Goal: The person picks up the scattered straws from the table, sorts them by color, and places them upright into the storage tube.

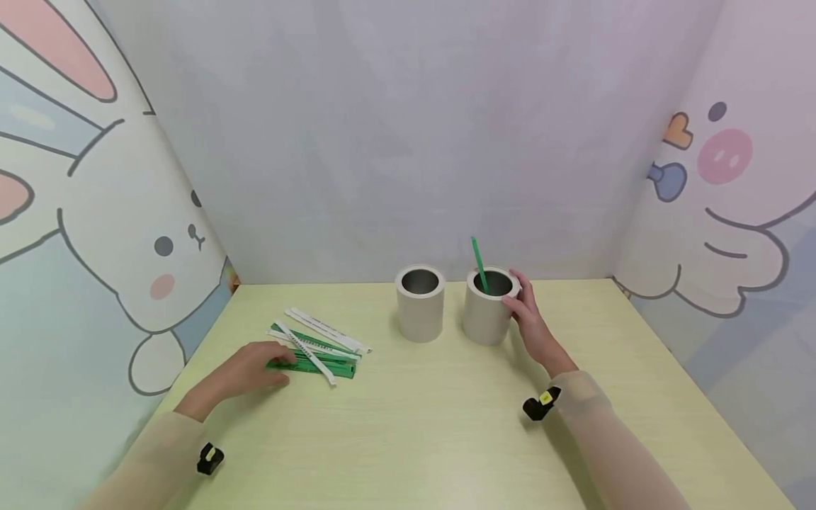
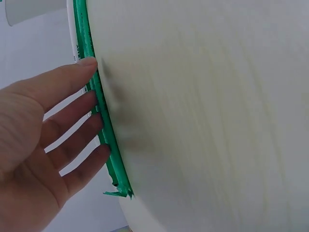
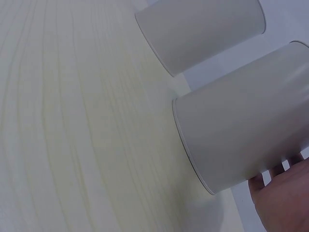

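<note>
My left hand (image 1: 258,365) reaches over the left end of a bundle of green straws (image 1: 344,370), with relaxed fingers touching it. In the left wrist view, the thumb and fingertips of that hand meet the side of a green-wrapped straw (image 2: 107,125). White paper-wrapped straws (image 1: 328,329) lie behind and across the green ones. On the right, my right hand (image 1: 534,329) holds a white cylindrical cup (image 1: 484,319) from its right side, thumb near the rim and fingers behind. A green straw (image 1: 479,262) leans inside this cup and sticks out above the rim.
A second white cup (image 1: 421,315) with a dark metallic inside stands just left of the held one. The pale wooden table (image 1: 408,439) ends at a plain curtain (image 1: 408,142) behind the cups. Cartoon-printed sheets hang on both sides.
</note>
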The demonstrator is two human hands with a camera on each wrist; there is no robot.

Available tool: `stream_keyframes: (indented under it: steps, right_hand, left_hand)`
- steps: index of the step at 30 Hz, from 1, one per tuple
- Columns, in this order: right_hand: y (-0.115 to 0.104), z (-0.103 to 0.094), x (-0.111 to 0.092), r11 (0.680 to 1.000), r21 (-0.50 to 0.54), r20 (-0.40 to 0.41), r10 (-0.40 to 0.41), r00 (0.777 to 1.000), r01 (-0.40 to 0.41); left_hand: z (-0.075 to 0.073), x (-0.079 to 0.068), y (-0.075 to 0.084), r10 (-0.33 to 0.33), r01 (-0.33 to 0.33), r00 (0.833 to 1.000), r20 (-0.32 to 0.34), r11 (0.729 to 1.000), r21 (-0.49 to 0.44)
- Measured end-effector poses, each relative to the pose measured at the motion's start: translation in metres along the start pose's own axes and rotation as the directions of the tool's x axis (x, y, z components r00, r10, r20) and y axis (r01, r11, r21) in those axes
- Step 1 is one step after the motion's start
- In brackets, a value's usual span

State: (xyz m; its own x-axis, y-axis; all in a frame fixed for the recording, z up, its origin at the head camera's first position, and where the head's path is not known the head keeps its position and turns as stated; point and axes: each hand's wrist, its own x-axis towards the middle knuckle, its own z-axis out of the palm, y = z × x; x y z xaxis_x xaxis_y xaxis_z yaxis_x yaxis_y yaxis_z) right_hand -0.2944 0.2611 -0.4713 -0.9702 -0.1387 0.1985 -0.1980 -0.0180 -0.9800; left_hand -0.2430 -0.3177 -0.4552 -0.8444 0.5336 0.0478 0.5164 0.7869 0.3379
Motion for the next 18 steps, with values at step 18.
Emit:
stream_keyframes:
  steps: [18]
  right_hand:
    - [0.0006, 0.0005, -0.0004, 1.000, 0.007, -0.011, -0.005, 1.000, 0.005]
  left_hand:
    - [0.0042, 0.0001, -0.0079, 0.091, -0.089, 0.996, 0.016, 0.993, -0.083]
